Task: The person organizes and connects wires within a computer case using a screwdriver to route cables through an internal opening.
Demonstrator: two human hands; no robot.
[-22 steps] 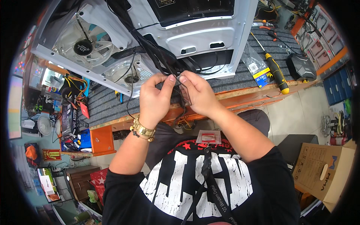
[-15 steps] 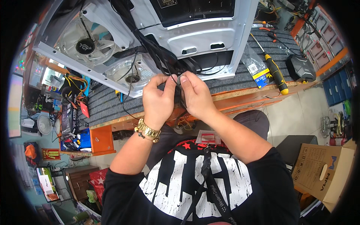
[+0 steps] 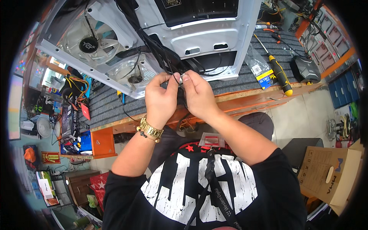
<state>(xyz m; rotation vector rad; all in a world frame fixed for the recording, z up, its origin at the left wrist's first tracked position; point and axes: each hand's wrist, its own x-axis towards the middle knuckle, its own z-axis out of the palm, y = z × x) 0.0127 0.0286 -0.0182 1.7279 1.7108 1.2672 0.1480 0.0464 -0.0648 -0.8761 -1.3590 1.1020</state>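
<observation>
And there it was: left hand [image 3: 161, 96] and right hand [image 3: 200, 94] both pinched black cables [image 3: 148, 40] by the white computer case [image 3: 207, 38], likely light, bendy strands best gripped where they bunched.

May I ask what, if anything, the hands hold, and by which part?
The left hand and right hand pinch black cables; exactly where along their length cannot be told.

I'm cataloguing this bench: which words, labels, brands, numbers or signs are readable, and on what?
I won't copy wording or brands; print stands here:
Black shirt: large white letters
Black lanyard: white lettering
Brown carton: dark lettering
Plastic packet: lettered label
Black box: white lettering
Fan hub: white letters
Red wall sign: small lettering
Badge: too small to read
</observation>
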